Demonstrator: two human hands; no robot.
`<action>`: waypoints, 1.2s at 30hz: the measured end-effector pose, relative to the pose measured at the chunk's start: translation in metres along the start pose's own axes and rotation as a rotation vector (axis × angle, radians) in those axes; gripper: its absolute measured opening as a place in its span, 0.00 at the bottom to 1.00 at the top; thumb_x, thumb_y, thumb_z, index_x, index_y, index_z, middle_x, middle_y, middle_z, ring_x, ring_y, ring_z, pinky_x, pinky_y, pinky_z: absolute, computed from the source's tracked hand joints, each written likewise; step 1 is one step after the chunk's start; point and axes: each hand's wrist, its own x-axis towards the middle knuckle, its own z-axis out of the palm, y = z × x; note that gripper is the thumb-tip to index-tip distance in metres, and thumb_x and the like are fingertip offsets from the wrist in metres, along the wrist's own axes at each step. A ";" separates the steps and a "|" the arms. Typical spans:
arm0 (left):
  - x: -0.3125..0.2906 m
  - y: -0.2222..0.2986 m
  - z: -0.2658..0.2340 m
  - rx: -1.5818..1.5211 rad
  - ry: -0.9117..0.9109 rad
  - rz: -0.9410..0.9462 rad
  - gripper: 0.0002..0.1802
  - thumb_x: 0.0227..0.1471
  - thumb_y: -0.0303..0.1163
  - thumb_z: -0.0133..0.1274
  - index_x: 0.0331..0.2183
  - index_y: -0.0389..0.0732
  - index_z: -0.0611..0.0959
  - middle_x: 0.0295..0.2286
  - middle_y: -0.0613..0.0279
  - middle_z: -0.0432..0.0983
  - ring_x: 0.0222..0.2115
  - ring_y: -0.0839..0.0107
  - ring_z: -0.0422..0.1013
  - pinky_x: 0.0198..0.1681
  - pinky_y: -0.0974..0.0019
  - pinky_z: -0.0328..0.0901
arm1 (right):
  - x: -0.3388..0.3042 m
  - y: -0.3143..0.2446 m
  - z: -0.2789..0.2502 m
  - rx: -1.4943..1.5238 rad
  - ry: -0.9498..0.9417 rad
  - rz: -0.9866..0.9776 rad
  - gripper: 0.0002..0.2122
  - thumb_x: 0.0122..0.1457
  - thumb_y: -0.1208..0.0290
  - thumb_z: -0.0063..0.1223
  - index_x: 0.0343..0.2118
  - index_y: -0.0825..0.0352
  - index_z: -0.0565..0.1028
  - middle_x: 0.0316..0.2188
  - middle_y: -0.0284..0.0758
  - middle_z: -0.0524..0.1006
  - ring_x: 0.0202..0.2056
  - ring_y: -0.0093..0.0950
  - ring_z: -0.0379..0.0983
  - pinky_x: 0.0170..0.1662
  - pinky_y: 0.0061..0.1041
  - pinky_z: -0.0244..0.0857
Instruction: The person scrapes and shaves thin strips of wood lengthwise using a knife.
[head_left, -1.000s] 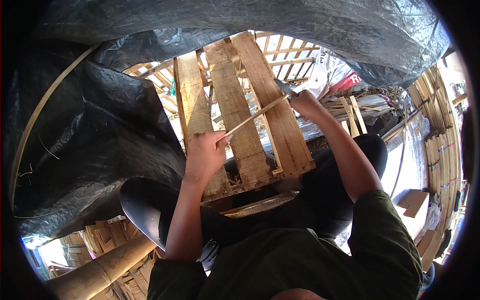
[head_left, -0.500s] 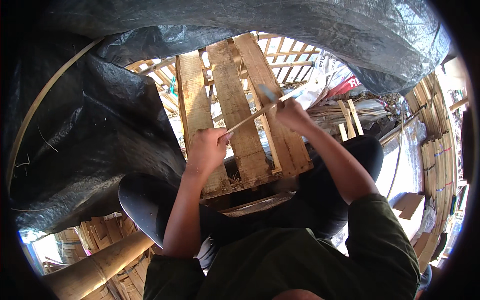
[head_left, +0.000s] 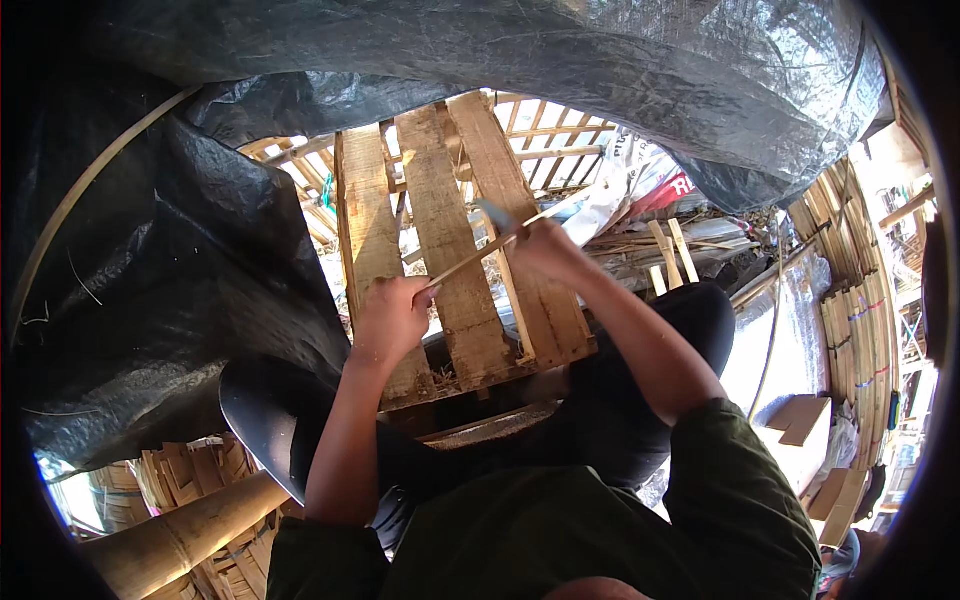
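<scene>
A thin, pale strip of bamboo or wood (head_left: 462, 266) slants across in front of me, above a slatted wooden bench (head_left: 440, 235). My left hand (head_left: 390, 318) is closed around its near end, with the fist over the left and middle planks. Farther along the strip, my right hand (head_left: 545, 250) grips a knife, its handle hidden in the fingers. The knife's grey blade (head_left: 495, 215) points up and left, slightly blurred, and crosses the strip. Beyond my right hand the strip's far end sticks out toward a white and red sack (head_left: 640, 180).
Black plastic sheeting (head_left: 240, 260) hangs at the left and overhead. At the right lie upright sticks (head_left: 684, 250), a cardboard box (head_left: 802, 420) and bundled bamboo slats (head_left: 858, 325). A thick bamboo pole (head_left: 190, 535) runs along the lower left. My knees flank the bench.
The whole view has shifted, so the scene sits farther left and lower. My right hand and the knife have moved slightly left along the strip, toward my left hand, which keeps its grip.
</scene>
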 end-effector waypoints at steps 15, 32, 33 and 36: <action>0.005 -0.005 -0.009 -0.070 -0.077 -0.021 0.07 0.54 0.31 0.53 0.29 0.38 0.82 0.23 0.53 0.78 0.25 0.56 0.76 0.30 0.60 0.67 | 0.020 0.040 -0.009 0.165 0.134 0.227 0.25 0.63 0.59 0.40 0.26 0.82 0.74 0.18 0.57 0.74 0.22 0.51 0.76 0.24 0.43 0.70; 0.008 -0.004 -0.014 -0.012 -0.124 -0.007 0.09 0.54 0.32 0.54 0.29 0.36 0.83 0.21 0.51 0.77 0.21 0.60 0.74 0.27 0.64 0.66 | 0.052 0.086 -0.016 0.092 0.199 0.365 0.23 0.61 0.57 0.45 0.24 0.78 0.75 0.17 0.49 0.76 0.15 0.37 0.74 0.18 0.38 0.69; 0.007 -0.006 -0.013 -0.017 -0.119 -0.008 0.09 0.54 0.32 0.54 0.29 0.36 0.83 0.21 0.51 0.77 0.21 0.60 0.74 0.27 0.64 0.66 | 0.045 0.075 -0.003 0.138 0.216 0.278 0.23 0.62 0.57 0.44 0.25 0.78 0.75 0.19 0.51 0.77 0.15 0.38 0.75 0.18 0.38 0.70; 0.004 -0.013 -0.008 -0.093 -0.062 -0.050 0.10 0.52 0.31 0.54 0.23 0.36 0.80 0.17 0.45 0.69 0.19 0.49 0.67 0.24 0.56 0.61 | 0.023 0.032 0.019 0.079 0.180 0.113 0.23 0.62 0.57 0.44 0.30 0.79 0.76 0.19 0.53 0.76 0.20 0.41 0.77 0.21 0.38 0.71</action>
